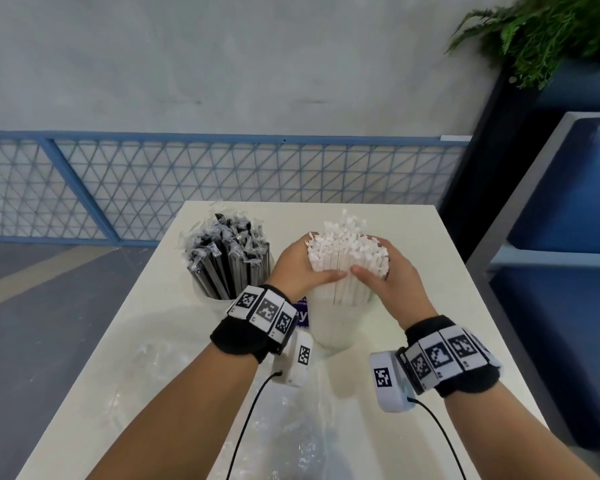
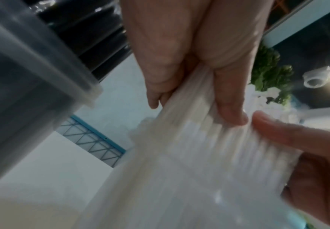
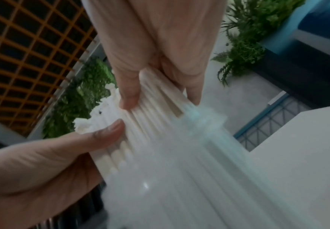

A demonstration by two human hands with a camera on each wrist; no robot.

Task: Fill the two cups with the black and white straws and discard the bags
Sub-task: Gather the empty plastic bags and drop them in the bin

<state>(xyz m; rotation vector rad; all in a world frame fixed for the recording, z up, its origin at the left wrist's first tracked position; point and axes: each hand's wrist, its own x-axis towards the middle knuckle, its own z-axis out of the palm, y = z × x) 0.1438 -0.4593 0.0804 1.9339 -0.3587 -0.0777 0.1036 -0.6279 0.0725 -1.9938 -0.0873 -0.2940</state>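
On the white table (image 1: 430, 271) stand two translucent cups. The left cup (image 1: 207, 301) is packed with wrapped black straws (image 1: 227, 258). The right cup (image 1: 336, 329) holds a thick bundle of white straws (image 1: 347, 251) standing upright. My left hand (image 1: 312, 261) and right hand (image 1: 378, 268) wrap around the bundle from both sides above the rim, thumbs nearly meeting in front. In the left wrist view my left hand (image 2: 194, 106) grips the white straws (image 2: 199, 147), beside the black-straw cup (image 2: 32, 77). The right wrist view shows my right hand (image 3: 162, 99) gripping the white straws (image 3: 150, 124).
Crumpled clear plastic bags (image 1: 302, 427) lie on the near part of the table under my forearms, and a purple label (image 1: 302, 315) shows between the cups. A blue mesh fence (image 1: 222, 174) runs behind the table. A dark planter (image 1: 499, 133) and blue shelving (image 1: 568, 220) stand close on the right.
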